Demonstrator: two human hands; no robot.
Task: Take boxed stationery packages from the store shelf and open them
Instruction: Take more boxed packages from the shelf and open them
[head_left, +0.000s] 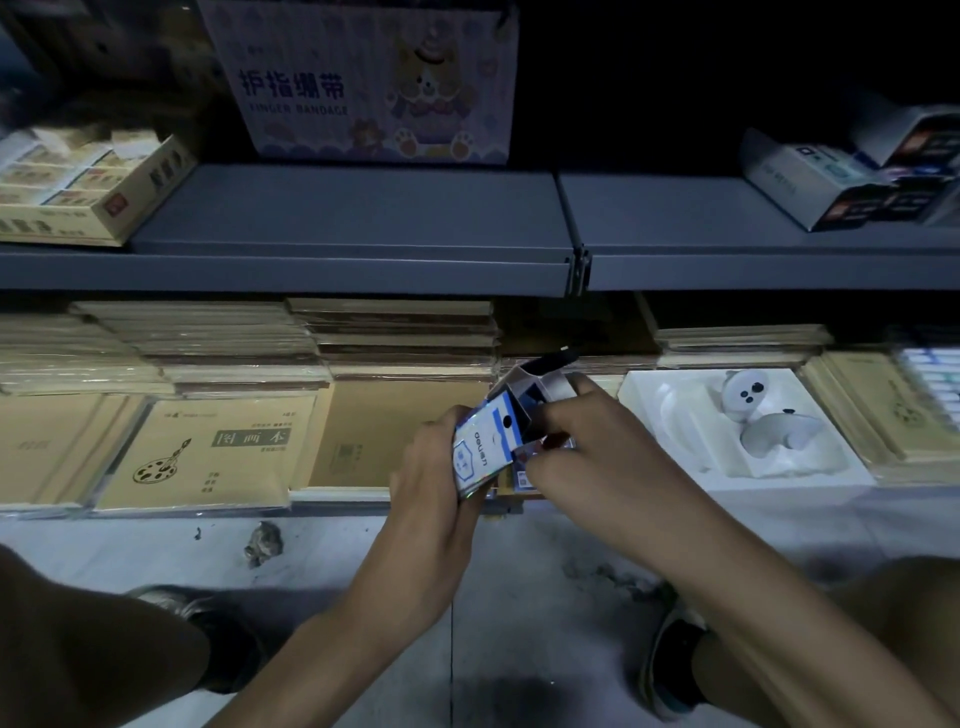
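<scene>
While my left hand (441, 467) curls tightly round a small blue-and-white boxed package (483, 447), my right hand (597, 452) pinches its upper end, just beside the left. Above both hands the top flap (545, 371) already stands open. Sketch pads (208, 452) lie further left. I judge it best to hold the body steady and ease the contents straight out, not tearing the card.

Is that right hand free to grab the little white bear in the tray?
Probably not straight away: the right hand pinches the blue-and-white box that the left hand grips. The bear lies uncovered in its open tray just beside it, so letting go should suffice.
</scene>
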